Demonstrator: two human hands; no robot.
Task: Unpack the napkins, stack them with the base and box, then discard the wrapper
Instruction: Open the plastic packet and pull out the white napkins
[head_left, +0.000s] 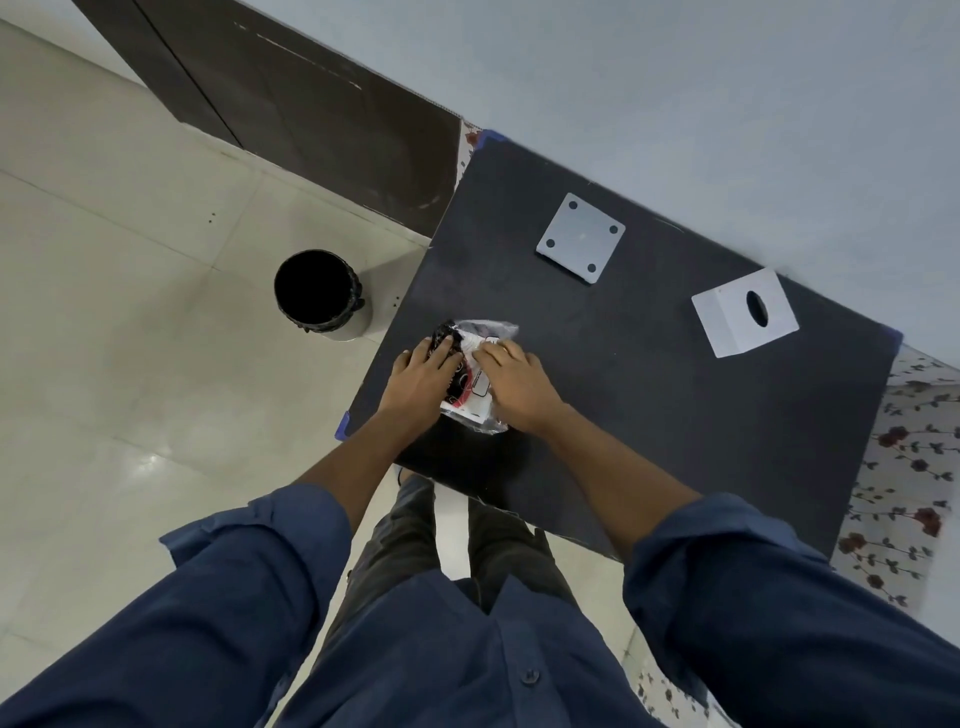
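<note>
A pack of napkins in a clear plastic wrapper (475, 382) with black, red and white print lies near the front left of the black table (649, 415). My left hand (423, 376) presses on the pack's left side, fingers curled over its dark end. My right hand (517, 384) grips the wrapper's right side, fingertips pinching the plastic near the top. Farther back lies the flat grey square base (581, 238) with a dark dot in each corner. To its right stands the white box (744, 313) with an oval slot in its top.
A black-lined bin (319, 293) stands on the tiled floor left of the table. A dark wooden door (291, 104) is behind it and a pale wall runs along the table's far edge. Floral cloth (904, 467) shows at the table's right side.
</note>
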